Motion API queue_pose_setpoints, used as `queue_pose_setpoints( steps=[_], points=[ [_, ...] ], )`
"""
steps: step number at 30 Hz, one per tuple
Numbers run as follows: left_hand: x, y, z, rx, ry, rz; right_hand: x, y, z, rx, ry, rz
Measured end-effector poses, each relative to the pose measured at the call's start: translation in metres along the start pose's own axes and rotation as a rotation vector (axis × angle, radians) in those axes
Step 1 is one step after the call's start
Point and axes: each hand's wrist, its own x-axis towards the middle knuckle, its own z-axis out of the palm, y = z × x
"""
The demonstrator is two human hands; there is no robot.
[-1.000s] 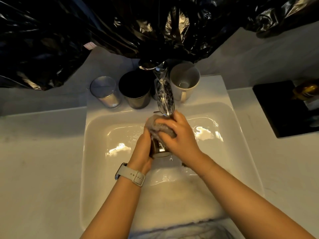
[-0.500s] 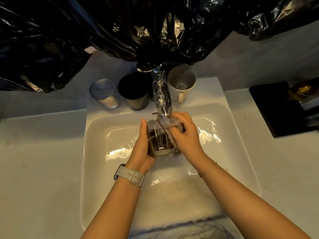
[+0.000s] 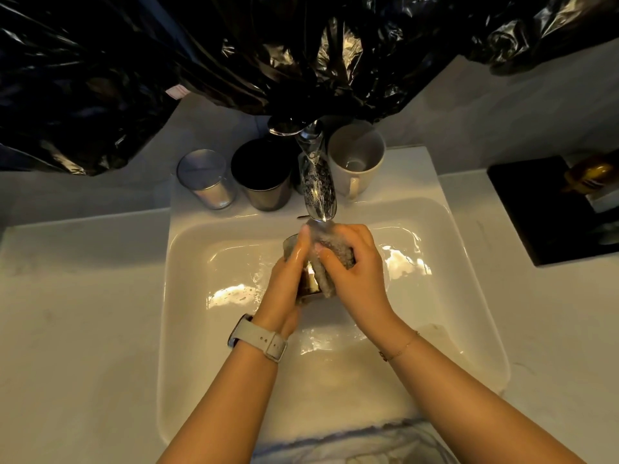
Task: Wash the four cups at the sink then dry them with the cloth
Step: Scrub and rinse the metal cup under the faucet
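My left hand (image 3: 286,276) grips a metal cup (image 3: 310,284) over the white sink basin (image 3: 187,296), just under the running chrome tap (image 3: 316,185). My right hand (image 3: 360,272) presses a wet grey sponge (image 3: 330,259) against the cup's side, hiding most of it. On the ledge behind the basin stand three more cups: a frosted silver one (image 3: 206,179) at the left, a dark metal one (image 3: 263,182) in the middle, and a white mug (image 3: 356,159) to the right of the tap.
Black plastic sheeting (image 3: 234,51) hangs over the wall above the tap. A black tray (image 3: 542,209) with a gold-coloured object (image 3: 586,172) lies on the white counter at right. A pale cloth (image 3: 351,443) shows at the bottom edge.
The sponge has slid from the cup's top round to its right side and back over it. My left hand has shifted up along the cup. The view has tilted slightly.
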Motion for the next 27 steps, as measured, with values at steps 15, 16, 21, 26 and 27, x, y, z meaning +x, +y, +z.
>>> queue_pose_setpoints(
  steps=[15,16,21,26,27],
  points=[
    [0.019,-0.01,-0.003,-0.387,-0.017,-0.181,0.021,0.019,-0.011,-0.086,-0.054,-0.005],
    [0.02,-0.008,-0.006,-0.414,-0.008,-0.158,0.016,0.023,-0.01,-0.095,-0.032,0.043],
    [0.027,0.004,-0.018,-0.392,0.027,-0.1,-0.022,0.028,-0.009,-0.061,-0.06,0.048],
    [0.017,-0.006,-0.01,-0.349,-0.009,-0.113,0.009,0.006,-0.003,-0.009,-0.054,-0.018],
    [0.015,-0.006,-0.008,-0.345,-0.032,-0.105,0.014,0.008,-0.002,0.023,-0.056,0.031]
  ],
)
